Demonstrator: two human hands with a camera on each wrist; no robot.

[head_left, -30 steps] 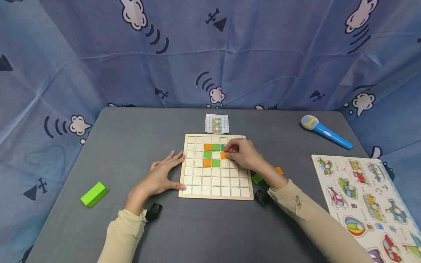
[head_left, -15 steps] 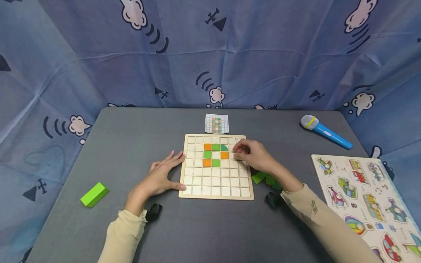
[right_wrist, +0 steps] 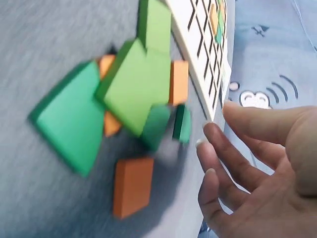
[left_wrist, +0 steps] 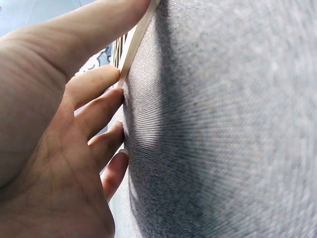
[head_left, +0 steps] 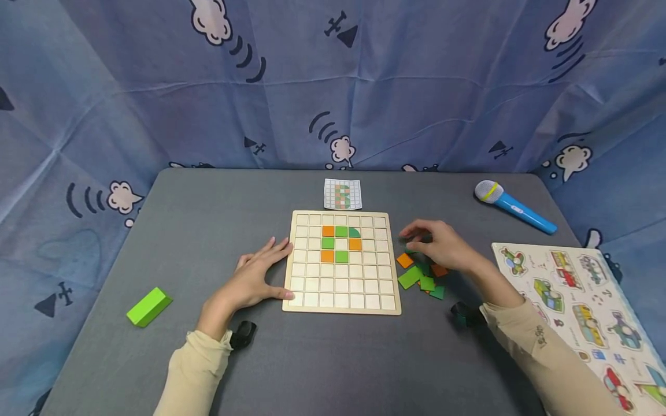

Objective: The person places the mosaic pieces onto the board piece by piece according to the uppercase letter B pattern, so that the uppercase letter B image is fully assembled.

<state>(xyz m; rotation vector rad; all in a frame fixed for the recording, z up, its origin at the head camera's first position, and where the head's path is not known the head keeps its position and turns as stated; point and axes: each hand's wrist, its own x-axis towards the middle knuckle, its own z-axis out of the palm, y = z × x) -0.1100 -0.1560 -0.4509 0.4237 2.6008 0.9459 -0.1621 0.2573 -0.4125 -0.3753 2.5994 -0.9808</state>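
Observation:
My left hand (head_left: 253, 276) rests along the left edge of a wooden grid board (head_left: 326, 286), its spread fingers and thumb touching the rim. On the board sit orange tiles (head_left: 327, 256), light green tiles (head_left: 341, 256) and one dark green rounded tile (head_left: 354, 233), arranged around a bare cell. To the right of the board lies a loose pile of light green (right_wrist: 138, 89), dark green (right_wrist: 69, 121) and orange tiles (right_wrist: 132, 186). Over the far side of this pile hovers my right hand (head_left: 442, 245). Its fingers are loosely bent, with nothing between them in the right wrist view.
Behind the board lies a small pattern card (head_left: 342, 195). A light green block (head_left: 149, 307) is at the left. A blue toy microphone (head_left: 515, 207) lies at the back right, and a picture puzzle board (head_left: 564, 300) covers the right edge. A patterned cloth (head_left: 291, 86) hangs behind.
My right hand has moved right, off the board to above the loose tiles, uncovering the rounded tile and the orange tile below it. My left hand has stayed in place.

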